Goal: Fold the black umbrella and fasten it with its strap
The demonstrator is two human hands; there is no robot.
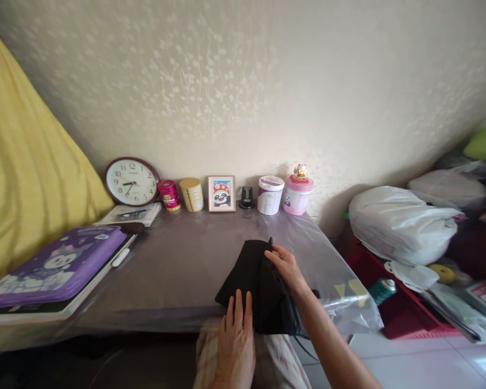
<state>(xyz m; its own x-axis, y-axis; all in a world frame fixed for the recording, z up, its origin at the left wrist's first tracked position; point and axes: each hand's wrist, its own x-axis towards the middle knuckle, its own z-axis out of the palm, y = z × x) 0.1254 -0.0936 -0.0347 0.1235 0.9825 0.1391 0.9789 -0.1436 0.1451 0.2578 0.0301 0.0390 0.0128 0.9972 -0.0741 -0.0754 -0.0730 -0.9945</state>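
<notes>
A black, folded, cloth-like item [247, 270] lies at the front edge of the table, partly hanging over it. I cannot tell its exact kind. Lying flat on its lower left part is my left hand [237, 329], with the fingers stretched out. My right hand [283, 265] pinches the item's upper right edge between thumb and fingers, and a small corner sticks up there. My right forearm hides part of the item's right side.
Plastic film covers the table [178, 259]. Along the wall stand a clock [132, 181], tins, a picture frame [222, 194] and tubs. A purple case [60, 265] lies at left. On the right, a red crate [405, 313] and white bags [400, 224] sit beside the table.
</notes>
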